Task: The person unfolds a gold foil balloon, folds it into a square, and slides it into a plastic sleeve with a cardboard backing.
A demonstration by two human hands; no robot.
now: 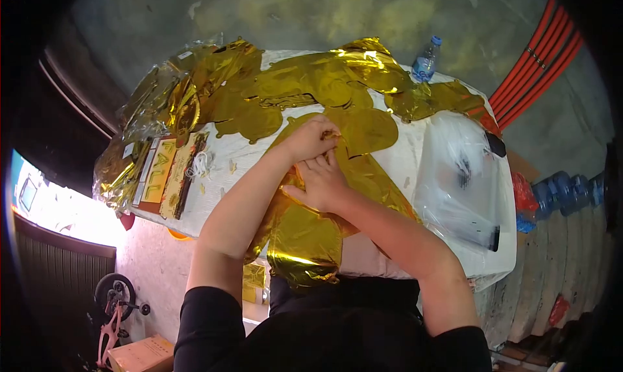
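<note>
Flat gold foil lies across the middle of the white-covered table and hangs over its front edge. My left hand is closed in a pinch at the foil's upper part, its fingertips bent around the foil. Just below and touching it, my right hand rests on the foil with its fingers spread. Further gold foil pieces are spread behind my hands, towards the table's back edge.
Clear plastic bags lie at the right. A water bottle stands at the back right. Printed card packs and white string are at the left, beside crinkled plastic-wrapped foil.
</note>
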